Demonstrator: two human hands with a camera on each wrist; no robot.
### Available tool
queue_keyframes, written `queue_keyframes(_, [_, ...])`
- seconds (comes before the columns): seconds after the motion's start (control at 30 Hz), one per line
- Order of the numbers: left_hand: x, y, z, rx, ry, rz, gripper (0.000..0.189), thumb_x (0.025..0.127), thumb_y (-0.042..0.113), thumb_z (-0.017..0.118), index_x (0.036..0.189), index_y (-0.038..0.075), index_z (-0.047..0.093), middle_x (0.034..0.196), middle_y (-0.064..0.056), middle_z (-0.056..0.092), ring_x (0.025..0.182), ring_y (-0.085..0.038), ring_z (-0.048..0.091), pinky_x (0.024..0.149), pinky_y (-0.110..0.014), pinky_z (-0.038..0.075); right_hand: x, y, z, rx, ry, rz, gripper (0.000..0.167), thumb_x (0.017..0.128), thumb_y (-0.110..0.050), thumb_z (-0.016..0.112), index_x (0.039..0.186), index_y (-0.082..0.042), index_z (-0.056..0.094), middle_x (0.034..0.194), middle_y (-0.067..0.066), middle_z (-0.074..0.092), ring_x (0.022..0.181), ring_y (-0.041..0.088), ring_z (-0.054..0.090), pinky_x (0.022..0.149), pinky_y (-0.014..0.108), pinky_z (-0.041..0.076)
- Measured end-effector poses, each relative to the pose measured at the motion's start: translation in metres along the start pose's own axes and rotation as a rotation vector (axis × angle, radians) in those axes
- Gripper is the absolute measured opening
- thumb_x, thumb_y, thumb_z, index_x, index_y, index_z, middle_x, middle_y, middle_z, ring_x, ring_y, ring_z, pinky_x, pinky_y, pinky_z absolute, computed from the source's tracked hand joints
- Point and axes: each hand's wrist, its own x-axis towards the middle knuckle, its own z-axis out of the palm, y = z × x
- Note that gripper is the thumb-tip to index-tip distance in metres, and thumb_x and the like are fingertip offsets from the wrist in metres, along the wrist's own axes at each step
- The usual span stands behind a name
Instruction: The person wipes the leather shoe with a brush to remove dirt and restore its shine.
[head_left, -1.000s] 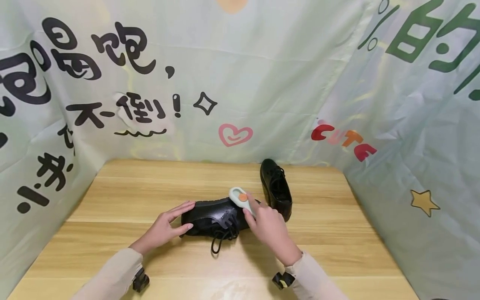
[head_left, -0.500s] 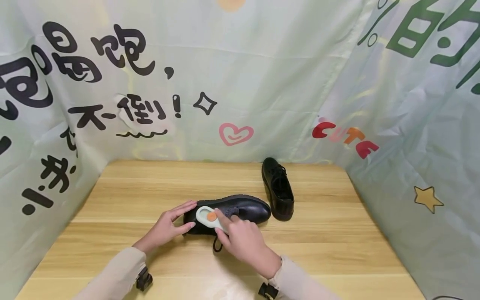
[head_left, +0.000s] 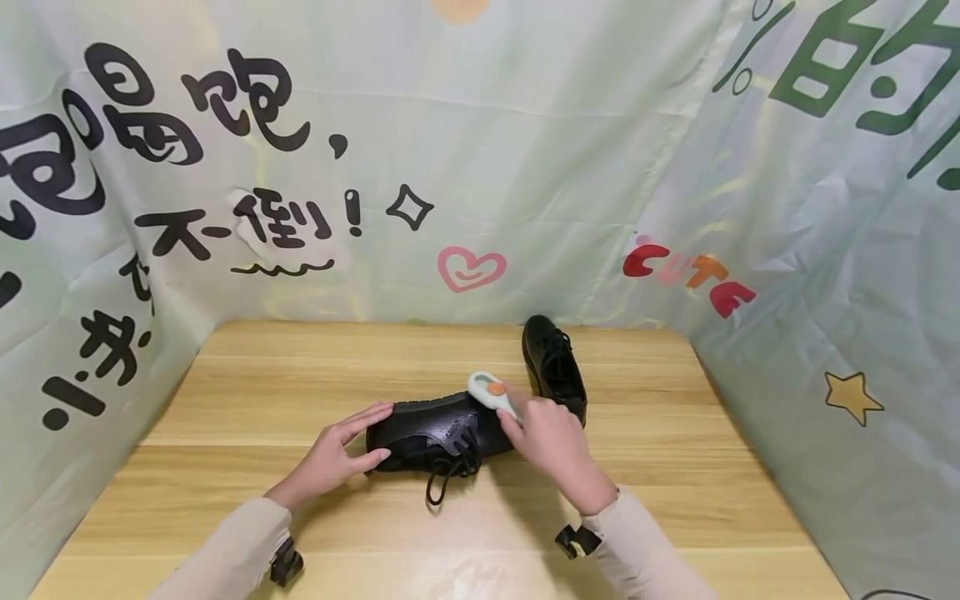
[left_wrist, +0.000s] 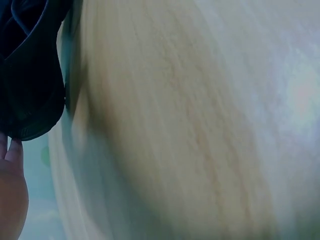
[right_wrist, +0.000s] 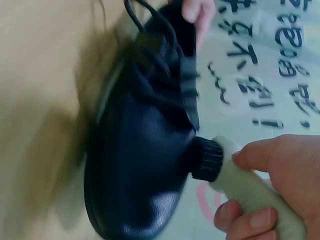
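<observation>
A black leather lace-up shoe (head_left: 420, 429) lies tipped onto its side on the wooden table, heel to the left, with its lace loop hanging toward the front. My left hand (head_left: 330, 458) holds the heel end between thumb and fingers. In my right hand (head_left: 555, 446) is a pale green brush (head_left: 480, 388) with an orange button, gripped by its handle. Seen from the right wrist, the brush's dark bristles (right_wrist: 207, 160) touch the shoe's side near the lacing. The right hand hides the toe in the head view. Only the heel part (left_wrist: 30, 90) shows in the left wrist view.
A second black shoe (head_left: 558, 367) stands upright behind the right hand, toe toward the back. Printed cloth walls (head_left: 562, 167) enclose the wooden table (head_left: 300, 358) at the back and sides. A thin dark cord lies at the lower right corner.
The right hand swept the brush left along the shoe to near the heel, then back right toward the toe end. The left hand keeps its hold and the shoe stays in place.
</observation>
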Motion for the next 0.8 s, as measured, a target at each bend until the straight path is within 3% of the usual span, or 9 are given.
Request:
queue_keyframes(0.17, [-0.001, 0.001, 0.001, -0.019, -0.003, -0.017, 0.065, 0.085, 0.030, 0.074, 0.142, 0.012, 0.048, 0.150, -0.011, 0.039, 0.141, -0.024, 0.031, 0.106, -0.008, 0.023, 0.001, 0.012, -0.005, 0.040, -0.064, 0.099, 0.046, 0.094, -0.034, 0.060, 0.137, -0.017, 0.056, 0.053, -0.001, 0.041, 0.039, 0.014, 0.035, 0.035, 0.027, 0.027])
queue_keyframes(0.33, [-0.002, 0.002, 0.000, -0.028, 0.005, -0.028, 0.066, 0.084, 0.031, 0.074, 0.142, 0.014, 0.047, 0.150, -0.012, 0.038, 0.140, -0.024, 0.031, 0.106, -0.008, 0.023, 0.004, 0.010, -0.004, 0.067, -0.087, 0.104, 0.046, 0.095, -0.034, 0.058, 0.138, -0.016, 0.054, 0.053, -0.001, 0.042, 0.040, 0.015, 0.036, 0.035, 0.027, 0.028])
queue_keyframes(0.57, [-0.004, -0.001, -0.002, 0.007, 0.023, 0.026, 0.063, 0.085, 0.026, 0.074, 0.140, 0.007, 0.049, 0.148, -0.013, 0.042, 0.139, -0.029, 0.033, 0.106, -0.009, 0.025, 0.011, -0.006, 0.002, 0.054, -0.078, 0.033, 0.048, 0.097, -0.034, 0.056, 0.138, -0.011, 0.053, 0.051, -0.002, 0.042, 0.037, 0.013, 0.034, 0.032, 0.025, 0.026])
queue_keyframes(0.8, [-0.001, -0.004, 0.003, -0.022, 0.019, 0.055, 0.059, 0.085, 0.023, 0.074, 0.138, 0.010, 0.051, 0.146, -0.007, 0.045, 0.140, -0.026, 0.032, 0.108, -0.012, 0.026, 0.016, -0.048, 0.009, 0.004, -0.125, -0.096, 0.048, 0.098, -0.037, 0.053, 0.139, -0.013, 0.051, 0.064, 0.004, 0.060, 0.045, 0.017, 0.049, 0.035, 0.028, 0.034])
